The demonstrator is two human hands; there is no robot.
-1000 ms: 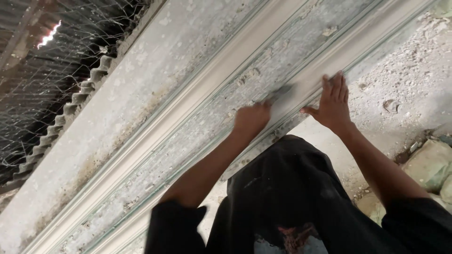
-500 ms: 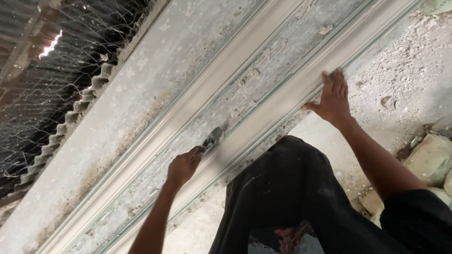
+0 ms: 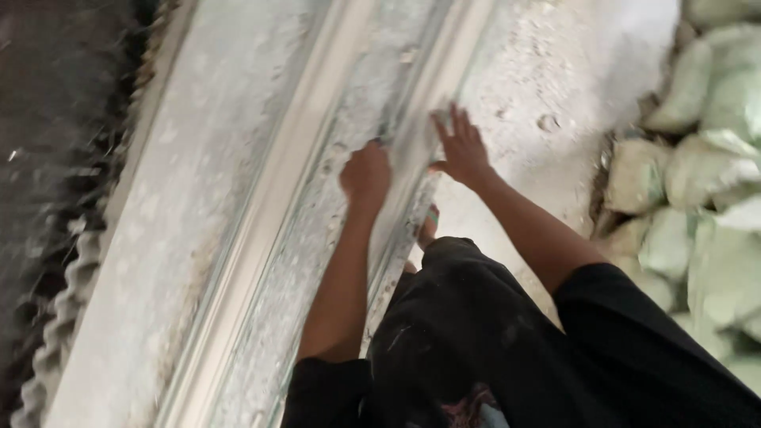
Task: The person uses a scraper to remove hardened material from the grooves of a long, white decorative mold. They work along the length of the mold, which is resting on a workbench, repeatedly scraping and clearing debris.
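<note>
— What do we see of the hands?

— Our left hand is closed into a fist on the pale plaster moulding, its grip pressed together in the rough channel between two raised ridges. Whether it pinches a tool we cannot tell; the picture is blurred there.

— And the other?

— Our right hand lies flat with fingers spread, its grip holding nothing, resting on the moulding's right-hand ridge.

— Where does the moulding lie?

— It runs lengthwise along the bench, from the near edge to the top. Right of it we see dusty floor, then pale green sacks. Our dark clothing fills the foreground.
</note>
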